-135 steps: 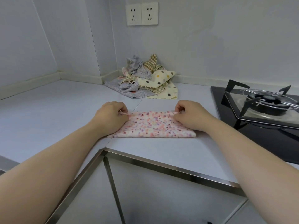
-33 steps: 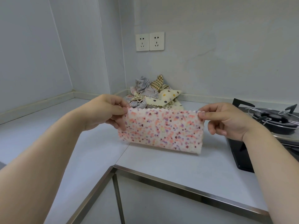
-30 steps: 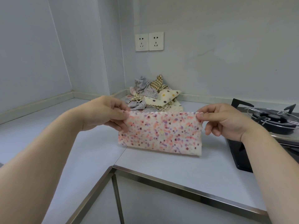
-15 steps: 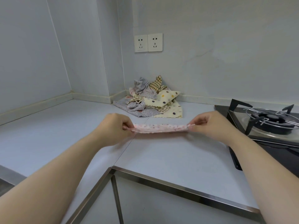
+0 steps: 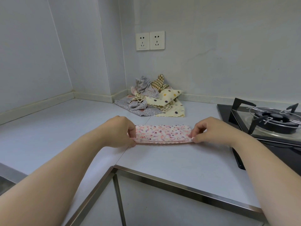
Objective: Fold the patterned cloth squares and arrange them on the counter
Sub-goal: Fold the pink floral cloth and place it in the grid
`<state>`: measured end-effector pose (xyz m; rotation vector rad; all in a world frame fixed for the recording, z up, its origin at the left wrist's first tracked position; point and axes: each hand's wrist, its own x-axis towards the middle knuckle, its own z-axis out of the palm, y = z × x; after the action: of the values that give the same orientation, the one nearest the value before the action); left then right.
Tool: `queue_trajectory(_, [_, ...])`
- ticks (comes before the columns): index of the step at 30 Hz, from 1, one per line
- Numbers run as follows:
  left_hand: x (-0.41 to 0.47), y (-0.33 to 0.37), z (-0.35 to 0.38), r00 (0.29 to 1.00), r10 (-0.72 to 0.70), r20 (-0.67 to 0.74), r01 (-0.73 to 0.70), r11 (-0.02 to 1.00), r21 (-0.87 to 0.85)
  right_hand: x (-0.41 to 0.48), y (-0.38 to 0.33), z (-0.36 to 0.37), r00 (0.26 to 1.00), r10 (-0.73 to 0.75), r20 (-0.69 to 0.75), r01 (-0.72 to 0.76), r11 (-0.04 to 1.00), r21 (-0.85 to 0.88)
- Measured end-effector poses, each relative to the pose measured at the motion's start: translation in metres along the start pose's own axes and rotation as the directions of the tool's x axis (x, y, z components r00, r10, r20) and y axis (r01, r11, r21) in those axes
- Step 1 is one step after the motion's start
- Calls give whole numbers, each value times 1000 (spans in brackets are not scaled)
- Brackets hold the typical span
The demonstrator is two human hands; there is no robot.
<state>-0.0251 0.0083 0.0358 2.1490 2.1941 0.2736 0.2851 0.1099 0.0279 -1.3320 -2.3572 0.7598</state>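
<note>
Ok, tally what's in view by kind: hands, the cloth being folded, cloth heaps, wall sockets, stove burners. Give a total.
Hands: 2, left hand and right hand, each pinching an end of the cloth
Pink speckled cloth: 1
Heap of crumpled cloths: 1, pieces inside uncountable
Wall sockets: 2, left socket, right socket
Stove burner: 1
Total: 7

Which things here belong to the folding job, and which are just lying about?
Job: pink speckled folded cloth, pinched by left hand and right hand; heap of unfolded patterned cloths; pale counter.
Lying about: black gas stove; white wall sockets.
</note>
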Motion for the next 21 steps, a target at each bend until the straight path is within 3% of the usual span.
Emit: queue_trajectory(21, [-8, 16, -19, 943, 39, 331, -63, 996, 62, -2, 0, 0, 994, -24, 105, 31, 998, -62])
